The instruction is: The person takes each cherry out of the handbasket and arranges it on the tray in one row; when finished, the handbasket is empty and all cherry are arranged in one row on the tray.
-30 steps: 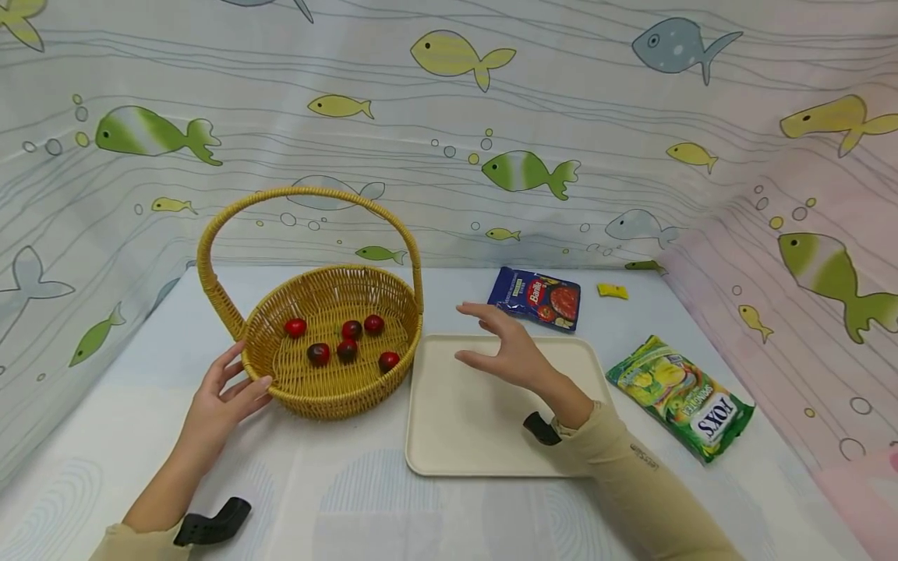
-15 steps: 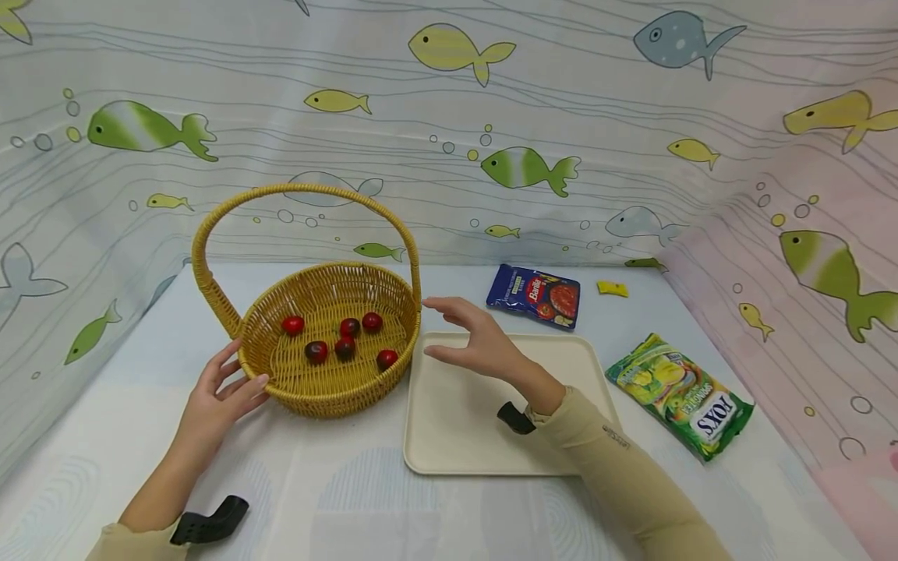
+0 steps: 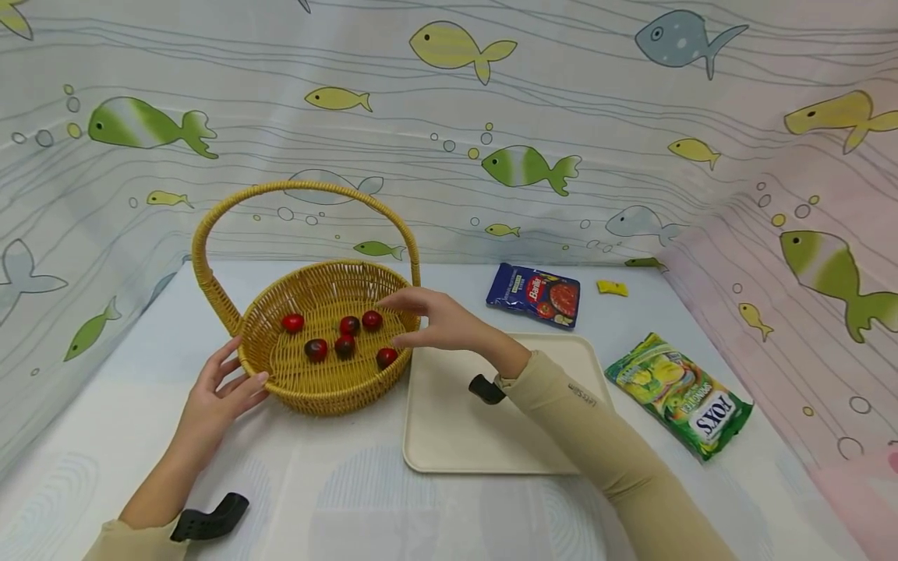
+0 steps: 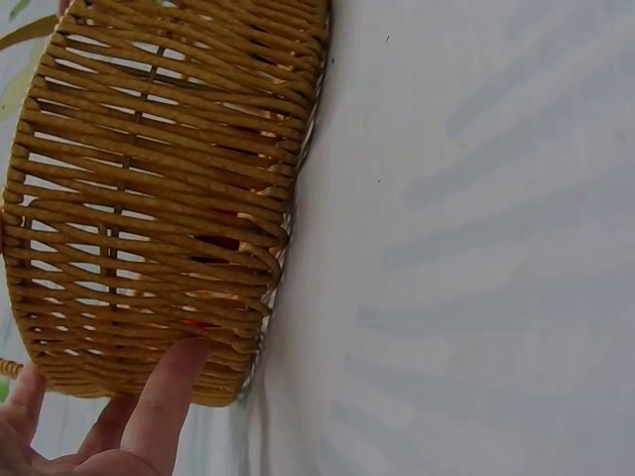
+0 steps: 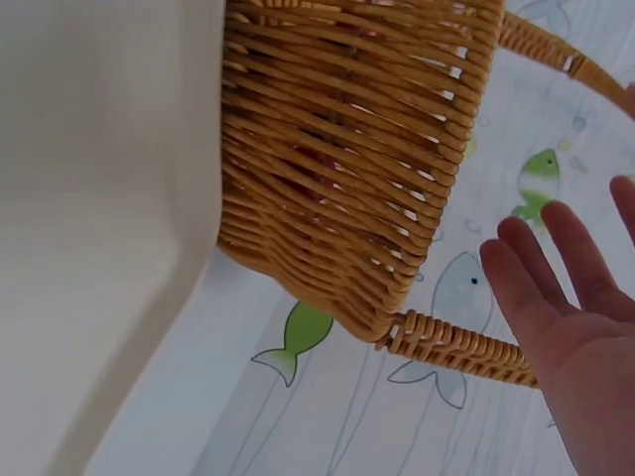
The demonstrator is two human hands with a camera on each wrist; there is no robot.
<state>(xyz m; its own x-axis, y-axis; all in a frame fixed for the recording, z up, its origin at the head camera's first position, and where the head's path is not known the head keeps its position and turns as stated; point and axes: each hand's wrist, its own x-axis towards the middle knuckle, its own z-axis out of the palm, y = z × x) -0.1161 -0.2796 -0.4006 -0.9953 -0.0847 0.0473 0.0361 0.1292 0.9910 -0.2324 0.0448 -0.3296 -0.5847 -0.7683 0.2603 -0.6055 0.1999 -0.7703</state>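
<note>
A yellow wicker basket (image 3: 330, 401) with a tall arched handle stands at the left of the table. Several dark red cherries (image 3: 317, 350) lie loose on its bottom. My left hand (image 3: 213, 401) rests against the basket's near left side, thumb and fingertips at the rim; in the left wrist view its fingers (image 4: 164, 402) lie against the woven wall. Over the right rim reaches my right hand (image 3: 445, 323), thumb and fingers apart with nothing between them. Its fingertips overlap the basket's inside, close to the rightmost cherries. In the right wrist view the fingers (image 5: 580, 258) are extended.
Right of the basket lies a cream tray (image 3: 449, 452), partly under my right forearm. Behind it are a blue Barilla pouch (image 3: 535, 294) and a small yellow packet (image 3: 613, 289). A green Fox's bag (image 3: 680, 395) lies at the right. Fish-printed cloth encloses the table's back and sides.
My right hand has moved left from above the tray to over the basket's right rim. The left hand has stayed at the basket's side, and the cherries lie as before.
</note>
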